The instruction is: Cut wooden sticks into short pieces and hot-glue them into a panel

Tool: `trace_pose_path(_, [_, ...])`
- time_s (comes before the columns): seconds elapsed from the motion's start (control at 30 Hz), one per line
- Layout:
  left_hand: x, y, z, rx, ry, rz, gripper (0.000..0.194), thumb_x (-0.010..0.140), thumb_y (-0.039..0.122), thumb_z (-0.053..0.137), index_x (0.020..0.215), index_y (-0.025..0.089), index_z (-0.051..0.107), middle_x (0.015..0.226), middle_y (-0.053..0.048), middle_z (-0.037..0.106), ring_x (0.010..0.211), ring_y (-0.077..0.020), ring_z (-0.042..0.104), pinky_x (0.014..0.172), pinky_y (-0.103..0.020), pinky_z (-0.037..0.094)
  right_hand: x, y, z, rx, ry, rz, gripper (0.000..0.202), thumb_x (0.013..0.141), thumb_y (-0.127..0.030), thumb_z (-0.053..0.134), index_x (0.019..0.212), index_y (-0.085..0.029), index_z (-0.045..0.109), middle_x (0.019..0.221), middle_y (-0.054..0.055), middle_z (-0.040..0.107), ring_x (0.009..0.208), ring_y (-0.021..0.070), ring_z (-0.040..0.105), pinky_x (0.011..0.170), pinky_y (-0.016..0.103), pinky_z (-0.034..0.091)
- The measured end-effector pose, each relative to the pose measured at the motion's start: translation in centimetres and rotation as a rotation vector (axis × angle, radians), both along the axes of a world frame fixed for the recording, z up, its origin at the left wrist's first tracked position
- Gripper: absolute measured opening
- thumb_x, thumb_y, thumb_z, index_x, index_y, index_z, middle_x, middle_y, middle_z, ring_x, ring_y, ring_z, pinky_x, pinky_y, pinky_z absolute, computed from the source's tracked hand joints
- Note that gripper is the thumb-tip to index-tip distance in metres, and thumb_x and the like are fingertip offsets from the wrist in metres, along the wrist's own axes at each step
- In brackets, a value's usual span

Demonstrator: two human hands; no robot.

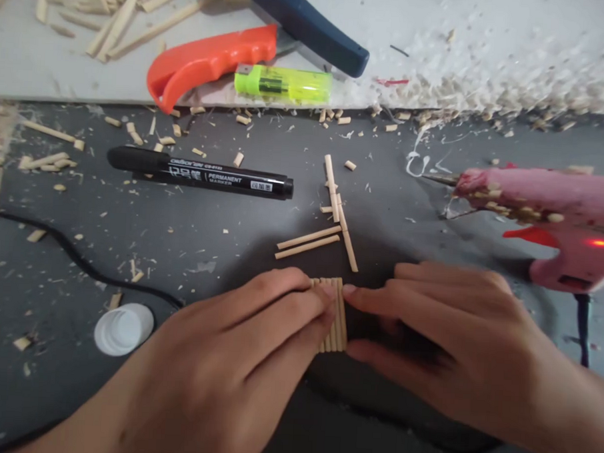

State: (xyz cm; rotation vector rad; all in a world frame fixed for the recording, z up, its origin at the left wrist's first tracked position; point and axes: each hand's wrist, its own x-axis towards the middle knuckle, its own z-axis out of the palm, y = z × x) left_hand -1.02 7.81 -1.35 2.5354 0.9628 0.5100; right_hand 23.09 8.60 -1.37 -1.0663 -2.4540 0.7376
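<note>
A small row of wooden sticks (340, 322), laid side by side, sits on the dark table between my two hands. My left hand (237, 344) has its fingers bent together over the left part of the row, hiding much of it. Against the row's right edge, my right hand (452, 333) presses the tips of its index finger and thumb, one near each end of the outermost stick. Beyond the hands lie several loose sticks, among them a pair of short parallel sticks (309, 241) and a slanted stick (348, 238).
A pink glue gun (548, 197) with a lit red light lies at right. A black permanent marker (199, 172) and white cap (124, 329) are left. On the white board (440, 32) lie an orange-handled tool (209, 59), a lighter (283, 84), a dark-blue-handled tool (315, 27) and sticks.
</note>
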Motion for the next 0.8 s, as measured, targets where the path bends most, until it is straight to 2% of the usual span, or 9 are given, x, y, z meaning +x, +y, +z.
trace_pose_path(0.17, [0.0,1.0,0.2,0.015,-0.048,-0.04,0.022,0.099,0.013,0.053,0.099,0.014,0.075,0.107,-0.002,0.078,0.107,-0.0151,0.07,0.106,-0.027,0.055,0.3,-0.2,-0.3,-0.025,-0.029,-0.011,0.039,0.091,-0.028,0.067,0.126,-0.012,0.058,0.072,-0.005,0.059,0.059,0.0085,0.053,0.054,0.025,0.039])
trace_pose_path(0.3, [0.2,1.3,0.4,-0.002,-0.067,0.025,0.011,0.095,0.016,0.062,0.097,0.017,0.073,0.106,-0.001,0.077,0.101,-0.014,0.072,0.099,-0.026,0.059,0.3,-0.5,-0.6,0.141,-0.048,0.059,0.044,0.094,-0.031,0.064,0.131,-0.008,0.057,0.074,-0.002,0.059,0.062,0.0122,0.051,0.055,0.029,0.038])
trace_pose_path(0.47, [0.1,1.2,0.4,-0.009,-0.067,0.001,0.009,0.093,0.015,0.065,0.098,0.016,0.073,0.108,-0.003,0.076,0.106,-0.0144,0.07,0.104,-0.027,0.056,0.3,-0.7,-0.7,0.247,-0.066,0.089,0.038,0.093,-0.028,0.066,0.125,-0.008,0.062,0.072,-0.001,0.06,0.061,0.0138,0.05,0.054,0.03,0.037])
trace_pose_path(0.8, [-0.1,1.3,0.4,-0.017,-0.037,-0.019,0.014,0.097,0.017,0.059,0.096,0.017,0.074,0.11,-0.003,0.075,0.109,-0.0147,0.067,0.105,-0.026,0.055,0.3,-1.8,-0.9,0.22,-0.007,0.121,0.014,0.088,-0.009,0.067,0.102,-0.011,0.068,0.068,-0.001,0.063,0.058,0.0123,0.051,0.055,0.032,0.038])
